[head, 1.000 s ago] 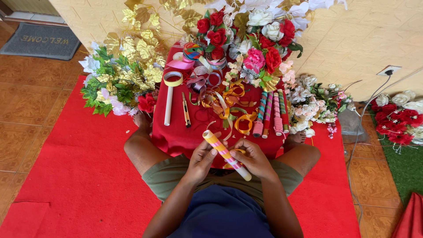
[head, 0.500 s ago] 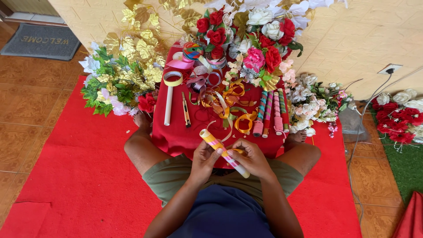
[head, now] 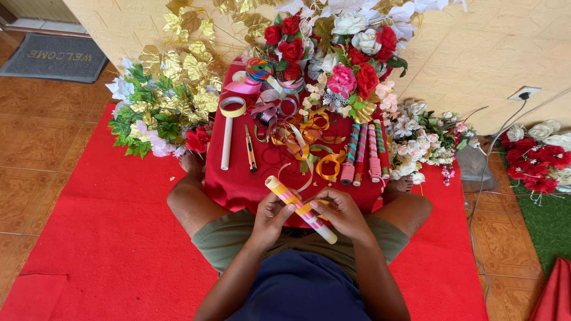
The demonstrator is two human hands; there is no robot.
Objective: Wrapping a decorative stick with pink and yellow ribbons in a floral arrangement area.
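Now both hands are wrapping ribbon on a tube, just off the red table's near edge.
Left hand (head: 270, 215) grips the striped tube (head: 300, 208); right hand (head: 340, 213) pinches yellow ribbon (head: 308, 208) — keep it taut, turns overlapping evenly.

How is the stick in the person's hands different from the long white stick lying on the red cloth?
The striped tube is wrapped in yellow, pink and white bands; the white tube is plain. The striped tube is held up at a slant by the left hand and right hand; the white tube lies flat and untouched on the red cloth, below a roll of tape. Both are long, thin and round.
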